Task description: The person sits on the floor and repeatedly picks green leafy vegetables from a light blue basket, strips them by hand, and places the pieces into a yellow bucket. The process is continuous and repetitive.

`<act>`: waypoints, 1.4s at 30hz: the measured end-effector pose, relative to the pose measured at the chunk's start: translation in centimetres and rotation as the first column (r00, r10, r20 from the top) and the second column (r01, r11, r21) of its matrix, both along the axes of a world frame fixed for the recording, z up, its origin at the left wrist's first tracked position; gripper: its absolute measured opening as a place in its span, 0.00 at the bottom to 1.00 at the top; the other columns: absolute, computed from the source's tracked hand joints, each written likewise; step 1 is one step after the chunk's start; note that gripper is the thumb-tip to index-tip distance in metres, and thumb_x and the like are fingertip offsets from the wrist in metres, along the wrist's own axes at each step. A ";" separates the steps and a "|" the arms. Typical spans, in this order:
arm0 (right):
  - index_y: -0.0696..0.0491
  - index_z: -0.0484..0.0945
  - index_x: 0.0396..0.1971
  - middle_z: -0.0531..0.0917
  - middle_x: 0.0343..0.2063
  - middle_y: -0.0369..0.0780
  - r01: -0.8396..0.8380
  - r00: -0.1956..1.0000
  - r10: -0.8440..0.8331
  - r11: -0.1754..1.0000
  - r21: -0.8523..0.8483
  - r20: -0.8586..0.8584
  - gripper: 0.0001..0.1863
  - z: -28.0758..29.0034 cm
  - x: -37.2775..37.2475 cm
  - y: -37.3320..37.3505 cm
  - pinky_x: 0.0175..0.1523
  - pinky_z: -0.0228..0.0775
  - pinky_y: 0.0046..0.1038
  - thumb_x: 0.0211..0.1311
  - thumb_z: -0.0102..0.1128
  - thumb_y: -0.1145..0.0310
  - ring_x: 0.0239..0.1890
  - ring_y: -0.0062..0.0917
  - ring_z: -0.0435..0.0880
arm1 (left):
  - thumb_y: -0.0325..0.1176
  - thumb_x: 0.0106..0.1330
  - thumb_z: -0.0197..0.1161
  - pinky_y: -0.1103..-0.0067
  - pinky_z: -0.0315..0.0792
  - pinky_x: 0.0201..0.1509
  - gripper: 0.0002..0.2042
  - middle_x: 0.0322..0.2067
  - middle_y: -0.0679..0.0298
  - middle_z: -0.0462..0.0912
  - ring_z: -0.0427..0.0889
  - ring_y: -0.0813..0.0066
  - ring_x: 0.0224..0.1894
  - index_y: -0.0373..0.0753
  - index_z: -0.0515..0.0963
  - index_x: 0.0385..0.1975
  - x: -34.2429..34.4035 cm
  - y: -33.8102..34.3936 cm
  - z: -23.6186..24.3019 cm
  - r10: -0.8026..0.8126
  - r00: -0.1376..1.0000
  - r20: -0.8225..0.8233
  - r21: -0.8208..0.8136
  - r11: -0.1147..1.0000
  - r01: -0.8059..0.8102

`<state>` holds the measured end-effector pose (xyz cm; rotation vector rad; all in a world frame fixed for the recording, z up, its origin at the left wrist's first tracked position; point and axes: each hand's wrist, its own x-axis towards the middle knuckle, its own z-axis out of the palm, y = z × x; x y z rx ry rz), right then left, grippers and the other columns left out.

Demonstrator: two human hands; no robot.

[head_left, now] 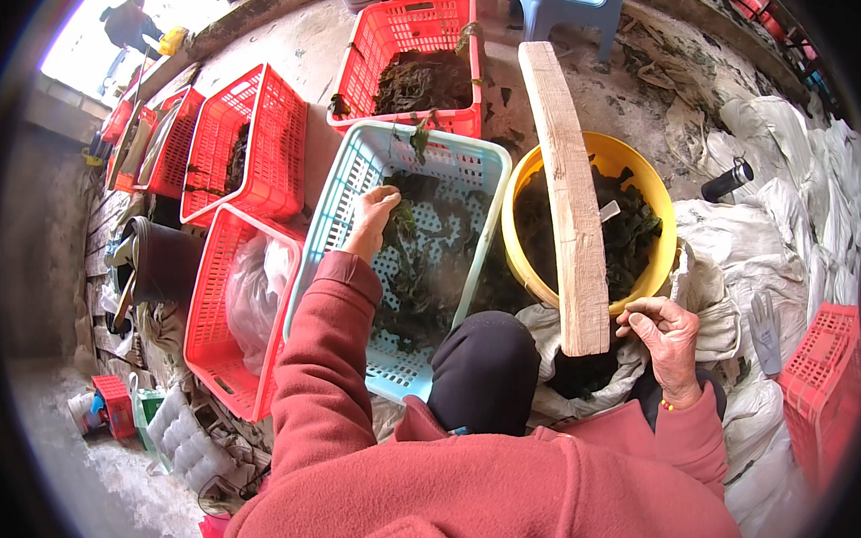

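My left hand [370, 221] is closed on dark green seaweed [401, 228] over the left side of a pale blue plastic basket [502, 172]. More wet seaweed lies across the bottom of that basket. A yellow bucket [668, 187] with dark seaweed inside stands to its right. Across the bucket rests a long wooden board [573, 193], its near end by my knees. A small pale flat piece [609, 211] sticks out at the board's right edge. Just right of the board's near end is my right hand [665, 342], fingers loosely bent and apart, with nothing visible in them.
Beyond the blue basket is a red basket [474, 57] holding seaweed. More red baskets [281, 159] line the left, one [215, 318] with a clear plastic bag. White sacks [773, 243], a black bottle [728, 180] and a grey glove [763, 333] lie at right. A blue stool [572, 13] stands behind.
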<state>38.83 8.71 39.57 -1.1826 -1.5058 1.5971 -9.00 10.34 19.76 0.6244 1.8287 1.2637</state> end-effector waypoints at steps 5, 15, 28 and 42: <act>0.65 0.79 0.39 0.85 0.30 0.42 -0.039 0.999 0.039 0.999 -0.011 -0.003 0.07 -0.2 -0.4 0.0 0.41 0.79 0.23 0.63 0.57 0.79 0.31 0.22 0.85 | 0.37 0.59 0.69 0.75 0.72 0.46 0.33 0.47 0.54 0.77 0.78 0.70 0.46 0.34 0.62 0.62 -0.7 4.0 -1.2 0.089 0.994 0.066 -0.053 0.995 -0.086; 0.64 0.78 0.37 0.84 0.30 0.44 0.079 0.992 -0.093 0.984 -0.157 -0.082 0.06 -0.2 0.3 1.1 0.38 0.81 0.26 0.62 0.59 0.78 0.31 0.25 0.85 | 0.29 0.56 0.70 0.77 0.73 0.34 0.09 0.27 0.64 0.79 0.77 0.75 0.28 0.32 0.77 0.29 -0.9 13.1 -2.1 0.150 0.978 0.147 0.040 0.987 -0.157; 0.61 0.79 0.35 0.83 0.28 0.42 0.126 0.964 -0.189 0.945 -0.303 -0.187 0.07 0.0 -0.2 1.6 0.34 0.77 0.22 0.60 0.62 0.74 0.26 0.22 0.82 | 0.36 0.54 0.68 0.80 0.70 0.40 0.20 0.35 0.61 0.83 0.78 0.75 0.35 0.37 0.78 0.47 -9.5 22.8 16.6 -0.129 0.973 -0.194 0.441 0.874 0.204; 0.62 0.79 0.38 0.84 0.29 0.42 0.119 0.946 -0.209 0.935 -0.334 -0.248 0.08 -0.4 0.4 1.7 0.37 0.77 0.22 0.62 0.61 0.74 0.28 0.22 0.82 | 0.17 0.58 0.56 0.77 0.69 0.59 0.20 0.51 0.55 0.78 0.76 0.67 0.52 0.30 0.74 0.53 -3.8 7.6 6.7 -0.239 0.922 0.305 0.346 0.930 0.127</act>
